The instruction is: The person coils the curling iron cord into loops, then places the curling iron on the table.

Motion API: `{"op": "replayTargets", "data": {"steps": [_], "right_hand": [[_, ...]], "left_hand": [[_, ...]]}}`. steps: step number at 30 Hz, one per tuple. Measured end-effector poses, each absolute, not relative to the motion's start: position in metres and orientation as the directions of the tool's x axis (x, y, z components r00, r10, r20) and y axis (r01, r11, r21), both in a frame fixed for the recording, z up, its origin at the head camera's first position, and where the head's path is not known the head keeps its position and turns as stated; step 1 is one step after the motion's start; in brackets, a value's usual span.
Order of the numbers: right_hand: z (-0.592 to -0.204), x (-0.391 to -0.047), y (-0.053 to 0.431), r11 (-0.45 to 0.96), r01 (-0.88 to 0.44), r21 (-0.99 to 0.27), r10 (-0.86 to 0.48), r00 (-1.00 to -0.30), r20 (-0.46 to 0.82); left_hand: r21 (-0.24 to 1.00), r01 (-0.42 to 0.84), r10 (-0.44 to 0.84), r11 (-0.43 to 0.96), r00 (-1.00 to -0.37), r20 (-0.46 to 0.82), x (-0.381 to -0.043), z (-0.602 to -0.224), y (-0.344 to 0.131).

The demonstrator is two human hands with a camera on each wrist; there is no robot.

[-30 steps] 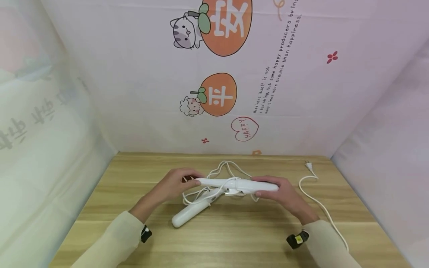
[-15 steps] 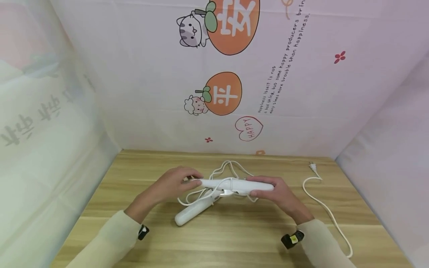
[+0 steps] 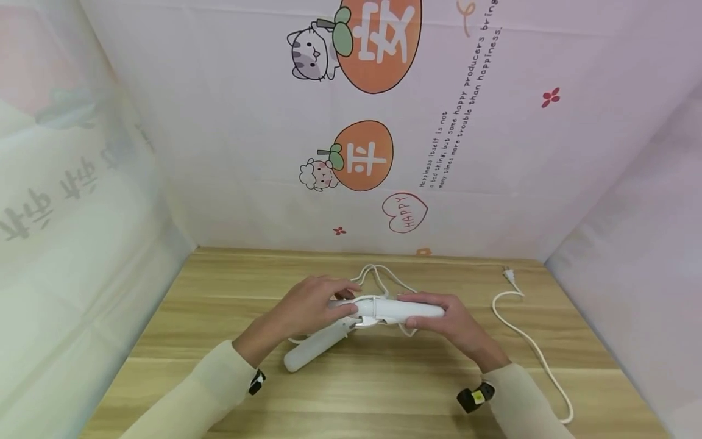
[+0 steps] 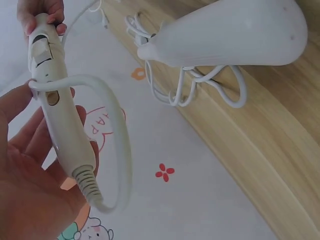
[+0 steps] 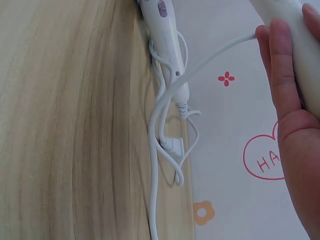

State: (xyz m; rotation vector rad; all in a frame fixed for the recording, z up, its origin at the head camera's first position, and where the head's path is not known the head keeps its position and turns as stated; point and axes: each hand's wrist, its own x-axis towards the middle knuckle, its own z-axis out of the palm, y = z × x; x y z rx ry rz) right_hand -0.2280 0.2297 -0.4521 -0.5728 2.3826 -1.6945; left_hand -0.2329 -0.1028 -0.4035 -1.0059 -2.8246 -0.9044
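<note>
A white corded hair iron (image 3: 414, 311) is held level above the table between both hands. My right hand (image 3: 457, 320) grips its thicker right end. At its cord end, my left hand (image 3: 312, 308) has the thumb on the near side and the fingers behind. In the left wrist view, a cord loop (image 4: 107, 87) crosses the handle, and the left thumb pinches it against the handle near the switch (image 4: 42, 50). A second white hair iron (image 3: 315, 350) lies slanted on the table below; the right wrist view shows its purplish switch (image 5: 162, 9).
Coiled white cord (image 3: 378, 268) lies behind the irons, with a plug (image 5: 173, 146) beside it in the right wrist view. Another cord (image 3: 526, 335) runs along the table's right side to a two-pin plug (image 3: 510, 275). Printed cloth (image 3: 247, 152) walls the wooden table (image 3: 384, 390).
My left hand has moved right along the handle, from its cord end toward the middle, bringing the cord loop in closer. My right hand has kept its grip, shifting only slightly.
</note>
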Motion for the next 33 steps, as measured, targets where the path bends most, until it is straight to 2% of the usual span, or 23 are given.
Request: {"op": "replayTargets", "data": {"steps": [9,19,26,30,33], "right_hand": [[-0.451,-0.225,0.228,0.297,-0.214,-0.931,-0.405,-0.911,0.080],[-0.452,-0.220,0.235,0.292,-0.259,-0.921,-0.421,-0.899,0.120],[-0.450,-0.217,0.240,0.258,-0.280,-0.925,-0.412,-0.898,0.157],[-0.448,-0.217,0.246,0.191,-0.268,-0.944,-0.412,-0.895,0.171],[-0.445,-0.218,0.250,0.124,-0.261,-0.957,-0.414,-0.890,0.189]], "left_hand": [[0.607,0.485,0.445,0.629,-0.865,0.230,-0.236,-0.401,-0.117],[0.719,0.369,0.317,0.588,-0.924,0.215,-0.247,-0.396,-0.164],[0.763,0.355,0.371,0.541,-0.914,0.162,-0.255,-0.413,-0.188],[0.816,0.328,0.423,0.477,-0.899,0.114,-0.257,-0.423,-0.192],[0.811,0.346,0.449,0.472,-0.886,0.117,-0.256,-0.429,-0.191]]}}
